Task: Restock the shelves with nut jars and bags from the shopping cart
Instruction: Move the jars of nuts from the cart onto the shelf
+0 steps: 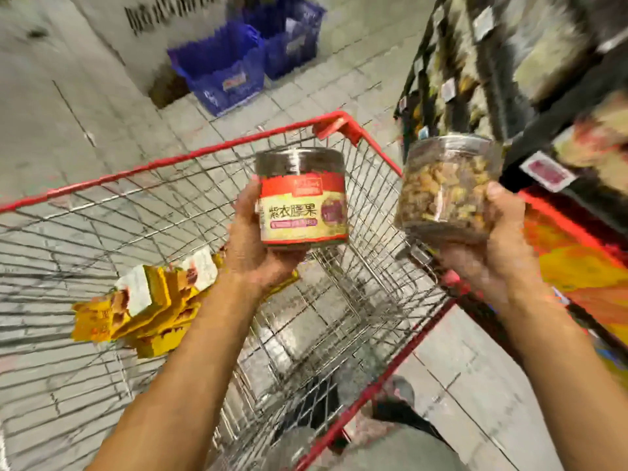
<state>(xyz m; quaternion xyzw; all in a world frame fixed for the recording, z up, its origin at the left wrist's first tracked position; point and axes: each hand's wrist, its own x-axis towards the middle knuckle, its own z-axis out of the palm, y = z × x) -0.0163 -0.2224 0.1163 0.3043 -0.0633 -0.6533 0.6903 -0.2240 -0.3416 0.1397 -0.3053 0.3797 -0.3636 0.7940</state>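
Observation:
My left hand (253, 248) holds a nut jar (302, 198) with a red and cream label and a dark lid, upright above the shopping cart (190, 156). My right hand (492, 246) grips a second, clear nut jar (445, 192) full of brown nuts, its label turned away, close to the shelves (530, 62) on the right. Both jars are lifted over the cart's right half. Several yellow bags (142, 311) lie on the cart floor at the left.
The cart has a red rim and wire mesh walls. Two blue crates (221, 62) stand on the tiled floor beyond it. Price tags (547, 171) hang on the dark shelf edges. A red and yellow display (577, 263) sits low on the right. The picture is blurred.

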